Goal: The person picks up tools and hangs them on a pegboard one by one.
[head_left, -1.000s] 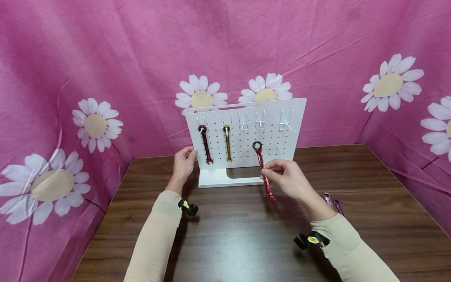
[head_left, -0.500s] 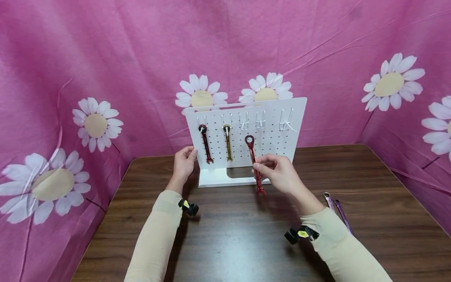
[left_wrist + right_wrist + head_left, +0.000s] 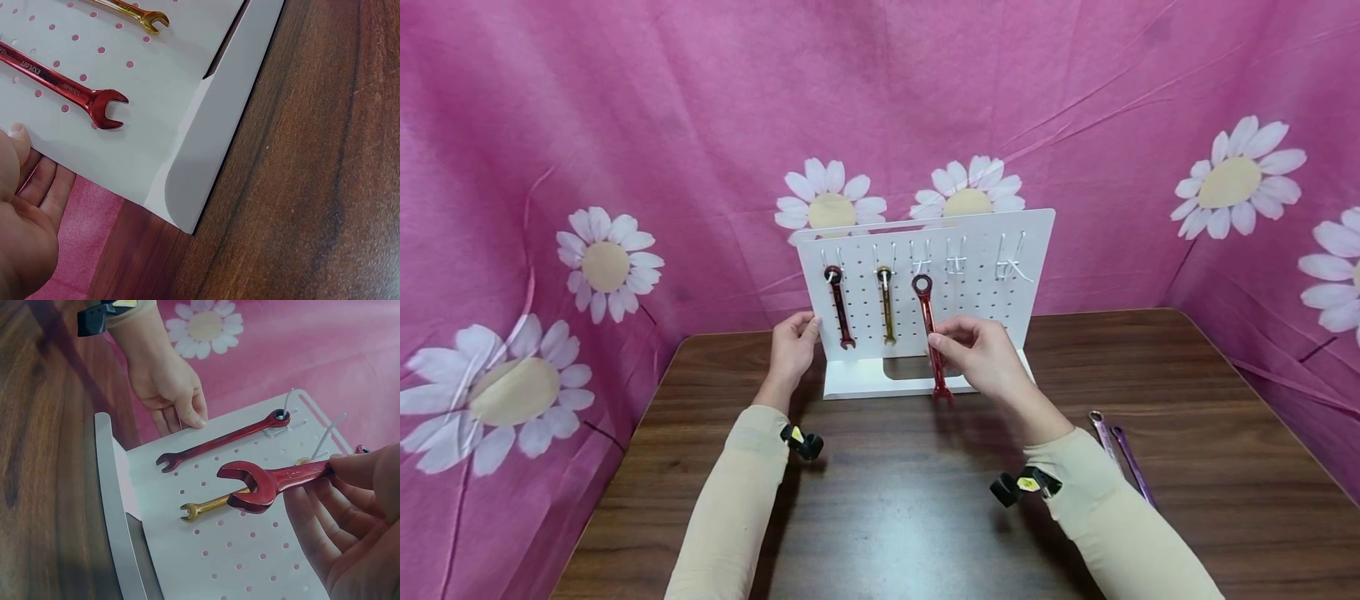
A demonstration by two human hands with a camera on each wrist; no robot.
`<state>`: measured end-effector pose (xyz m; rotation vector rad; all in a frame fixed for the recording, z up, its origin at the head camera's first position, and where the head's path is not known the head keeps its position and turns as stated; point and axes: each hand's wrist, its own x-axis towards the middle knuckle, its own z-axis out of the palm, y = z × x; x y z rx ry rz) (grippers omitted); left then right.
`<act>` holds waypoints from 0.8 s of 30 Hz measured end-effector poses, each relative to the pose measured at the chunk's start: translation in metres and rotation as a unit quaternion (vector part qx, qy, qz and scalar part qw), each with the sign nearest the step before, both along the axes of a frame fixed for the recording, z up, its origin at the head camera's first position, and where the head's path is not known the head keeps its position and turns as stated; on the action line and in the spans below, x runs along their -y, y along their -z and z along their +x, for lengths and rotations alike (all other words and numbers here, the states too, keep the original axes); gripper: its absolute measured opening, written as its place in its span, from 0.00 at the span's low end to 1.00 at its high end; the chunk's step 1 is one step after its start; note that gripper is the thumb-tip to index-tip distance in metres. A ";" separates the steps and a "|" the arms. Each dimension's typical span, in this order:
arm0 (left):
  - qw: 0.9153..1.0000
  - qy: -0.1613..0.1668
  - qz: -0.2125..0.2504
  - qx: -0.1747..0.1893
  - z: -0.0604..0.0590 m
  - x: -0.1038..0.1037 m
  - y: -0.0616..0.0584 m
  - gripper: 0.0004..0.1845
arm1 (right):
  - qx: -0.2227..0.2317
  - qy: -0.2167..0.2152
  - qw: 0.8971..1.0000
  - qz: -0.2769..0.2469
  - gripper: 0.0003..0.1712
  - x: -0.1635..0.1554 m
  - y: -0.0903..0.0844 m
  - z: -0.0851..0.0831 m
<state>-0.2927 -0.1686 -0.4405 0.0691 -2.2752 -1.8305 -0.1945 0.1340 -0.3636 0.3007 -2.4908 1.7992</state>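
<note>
A white pegboard stands upright on a brown table, with wire hooks along its top. A dark red wrench and a gold wrench hang on its two left hooks. My right hand pinches a brighter red wrench by its shaft, ring end up, close under the third hook. In the right wrist view that red wrench shows its open end in front of the board. My left hand holds the pegboard's left edge, thumb on the front; the left wrist view shows the thumb tip beside the dark red wrench.
Two purple wrenches lie on the table to the right of my right forearm. Pink cloth printed with daisies hangs behind and at both sides. The pegboard's white base juts forward onto the table.
My right hand has carried the red wrench up and to the left, from in front of the board's lower right towards the third hook. The left hand has stayed on the board's edge.
</note>
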 end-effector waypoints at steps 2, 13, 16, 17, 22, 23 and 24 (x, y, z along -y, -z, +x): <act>1.000 0.001 0.000 -0.001 0.000 0.000 0.000 0.13 | -0.005 0.008 1.000 0.004 0.13 0.001 0.001 -0.003; 1.000 0.001 -0.001 -0.004 -0.001 0.000 0.001 0.13 | -0.001 0.024 1.000 0.001 0.13 0.006 0.002 -0.016; 1.000 0.004 -0.001 -0.003 -0.001 0.000 0.002 0.14 | 0.007 0.028 1.000 -0.002 0.13 0.007 0.005 -0.020; 1.000 0.005 -0.001 -0.002 -0.001 0.000 0.002 0.14 | 0.010 0.030 1.000 -0.004 0.13 0.007 0.006 -0.021; 1.000 0.004 -0.001 -0.001 0.000 0.000 0.001 0.14 | 0.024 0.035 0.999 -0.017 0.14 0.007 0.009 -0.027; 1.000 0.004 -0.001 0.000 0.000 0.000 0.001 0.14 | 0.029 0.036 0.999 -0.023 0.14 0.007 0.009 -0.029; 1.000 0.004 -0.002 0.001 0.000 0.000 0.001 0.14 | 0.035 0.037 0.998 -0.028 0.15 0.007 0.009 -0.031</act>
